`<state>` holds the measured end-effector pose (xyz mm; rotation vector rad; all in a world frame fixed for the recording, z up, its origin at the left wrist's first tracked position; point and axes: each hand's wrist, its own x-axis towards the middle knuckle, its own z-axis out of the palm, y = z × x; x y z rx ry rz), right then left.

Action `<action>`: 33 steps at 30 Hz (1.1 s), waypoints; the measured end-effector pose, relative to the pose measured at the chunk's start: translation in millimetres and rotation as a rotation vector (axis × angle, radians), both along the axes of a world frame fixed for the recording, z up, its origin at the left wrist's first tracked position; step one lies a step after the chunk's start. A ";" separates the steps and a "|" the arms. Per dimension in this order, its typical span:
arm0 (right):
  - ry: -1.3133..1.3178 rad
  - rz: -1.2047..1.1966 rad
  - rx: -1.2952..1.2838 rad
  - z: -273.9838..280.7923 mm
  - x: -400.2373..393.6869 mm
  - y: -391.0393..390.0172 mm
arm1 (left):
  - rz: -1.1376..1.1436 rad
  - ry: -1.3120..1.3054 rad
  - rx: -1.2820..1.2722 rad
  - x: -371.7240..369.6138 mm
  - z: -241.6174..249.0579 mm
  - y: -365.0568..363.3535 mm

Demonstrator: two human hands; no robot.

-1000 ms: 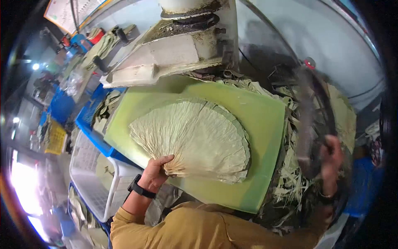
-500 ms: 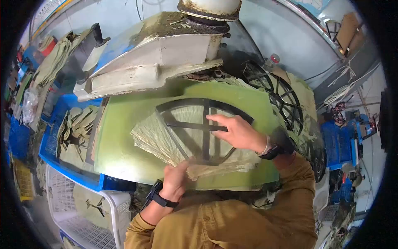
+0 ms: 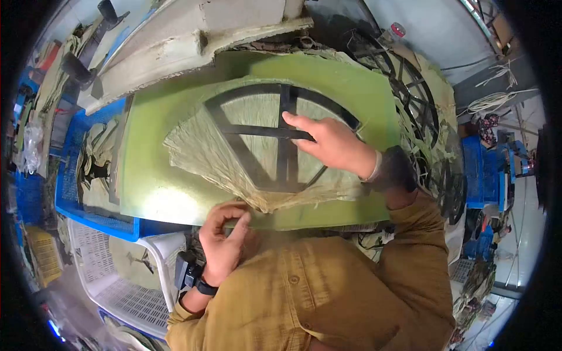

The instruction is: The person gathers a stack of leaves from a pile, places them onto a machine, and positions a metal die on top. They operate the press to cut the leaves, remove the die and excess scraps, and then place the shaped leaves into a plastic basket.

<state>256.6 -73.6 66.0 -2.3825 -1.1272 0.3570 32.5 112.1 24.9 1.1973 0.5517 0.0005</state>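
Note:
A black fan-shaped frame with crossing bars lies on pale green, pleated leaf-like sheet material, which spreads out past the frame's left and lower edges. Both rest on a glossy green board. My right hand grips the frame near its crossing, fingers and thumb around the bars. My left hand is at the board's front edge, just below the sheets. Its fingers are curled with a gap to the thumb, and nothing shows between them.
A white machine head stands behind the board. At the left are a blue crate with cut pieces and a white basket. More black frames and scraps lie at the right; blue crates stand farther right.
My left hand has let go of the lower edge of the sheets and drawn back toward my body. My right hand stays on the frame. The view has tilted downward.

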 end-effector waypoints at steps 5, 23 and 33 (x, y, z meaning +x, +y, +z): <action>-0.092 0.019 0.119 -14.9 -2.2 -4.2 | -0.212 -0.730 1.327 27.5 5.4 -3.8; -0.214 0.082 0.152 -3.5 -13.3 -0.2 | -0.043 -0.845 1.365 29.9 -28.7 -20.4; -0.175 0.068 0.023 -11.8 -13.1 -1.6 | -0.289 -0.705 0.994 17.3 10.3 31.1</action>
